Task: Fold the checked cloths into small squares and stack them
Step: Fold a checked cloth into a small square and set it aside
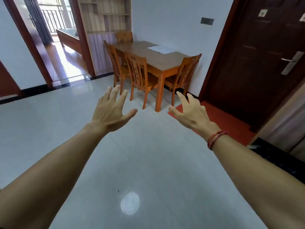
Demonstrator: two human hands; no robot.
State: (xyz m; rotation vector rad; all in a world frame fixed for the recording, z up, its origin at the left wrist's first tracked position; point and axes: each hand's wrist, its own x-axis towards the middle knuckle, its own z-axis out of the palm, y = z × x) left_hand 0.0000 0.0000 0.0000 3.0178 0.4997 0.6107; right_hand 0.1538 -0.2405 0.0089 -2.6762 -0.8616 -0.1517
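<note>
Both my arms stretch forward over a pale tiled floor. My left hand (pixel 112 109) is held out with fingers spread and straight, holding nothing. My right hand (pixel 189 111), with a red string bracelet at the wrist, is also out in the air with relaxed fingers and nothing in it. A pale flat cloth or sheet (pixel 159 48) lies on the far side of a wooden table (pixel 158 61) across the room; whether it is checked is too small to tell. Both hands are well short of the table.
Several wooden chairs (pixel 138 71) stand around the table by the white wall. A dark brown door (pixel 257 55) with a red mat (pixel 227 121) before it is at the right. At the left a doorway (pixel 54 43) opens onto a bright room with a bed.
</note>
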